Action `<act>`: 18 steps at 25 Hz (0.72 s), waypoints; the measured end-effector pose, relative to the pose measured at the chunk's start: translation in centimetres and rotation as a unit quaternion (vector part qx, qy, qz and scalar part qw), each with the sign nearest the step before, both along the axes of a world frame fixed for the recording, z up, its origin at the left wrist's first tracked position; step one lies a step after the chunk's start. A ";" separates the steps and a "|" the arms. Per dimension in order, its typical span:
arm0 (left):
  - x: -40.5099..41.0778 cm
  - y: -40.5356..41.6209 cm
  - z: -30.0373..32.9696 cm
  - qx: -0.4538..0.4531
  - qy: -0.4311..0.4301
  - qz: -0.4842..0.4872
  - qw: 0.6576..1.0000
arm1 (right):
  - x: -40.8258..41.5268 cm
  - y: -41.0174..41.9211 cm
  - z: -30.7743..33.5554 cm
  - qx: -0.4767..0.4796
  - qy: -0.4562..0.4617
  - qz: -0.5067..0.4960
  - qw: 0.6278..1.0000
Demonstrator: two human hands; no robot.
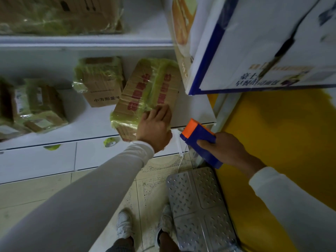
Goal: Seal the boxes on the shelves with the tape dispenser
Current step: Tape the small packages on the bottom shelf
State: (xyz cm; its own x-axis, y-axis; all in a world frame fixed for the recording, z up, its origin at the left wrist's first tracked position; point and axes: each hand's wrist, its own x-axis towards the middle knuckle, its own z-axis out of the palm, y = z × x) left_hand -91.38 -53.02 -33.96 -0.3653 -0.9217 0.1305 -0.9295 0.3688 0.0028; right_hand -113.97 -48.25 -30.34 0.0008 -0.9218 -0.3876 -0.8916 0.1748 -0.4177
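Observation:
A cardboard box (149, 91) with red print and yellow-green tape lies at the front edge of the lower white shelf (192, 110), its near end jutting over the edge. My left hand (156, 124) rests flat on that near end, fingers spread. My right hand (225, 150) grips a blue tape dispenser (201, 142) with an orange tip, held in the air just right of the box and below the shelf edge, not touching it.
More taped boxes sit on the shelf: a small one (101, 84) behind, several at the left (32, 108), one on the upper shelf (60, 13). A large white and blue carton (254, 42) overhangs at upper right. A metal step (198, 206) stands by my feet, next to a yellow wall (283, 142).

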 end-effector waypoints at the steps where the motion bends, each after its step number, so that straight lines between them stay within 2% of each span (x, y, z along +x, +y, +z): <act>1: 0.6 0.1 0.0 -0.004 0.013 -0.015 1.000 | -0.3 0.3 0.4 -0.015 -0.028 -0.007 0.999; 5: 3.8 1.3 0.3 -0.001 0.017 -0.129 0.991 | -0.1 2.1 1.6 -0.059 -0.112 -0.009 0.992; 9: 7.4 1.3 1.1 0.038 -0.017 -0.212 0.976 | 1.4 3.3 2.5 -0.057 -0.144 -0.005 0.988; 13: 11.5 -0.5 1.3 0.059 -0.035 -0.177 0.982 | 3.3 3.9 3.3 -0.074 -0.158 -0.001 0.985; 18: 15.2 -2.5 2.3 0.055 0.048 -0.074 0.995 | 4.6 4.6 4.0 -0.087 -0.172 -0.019 0.981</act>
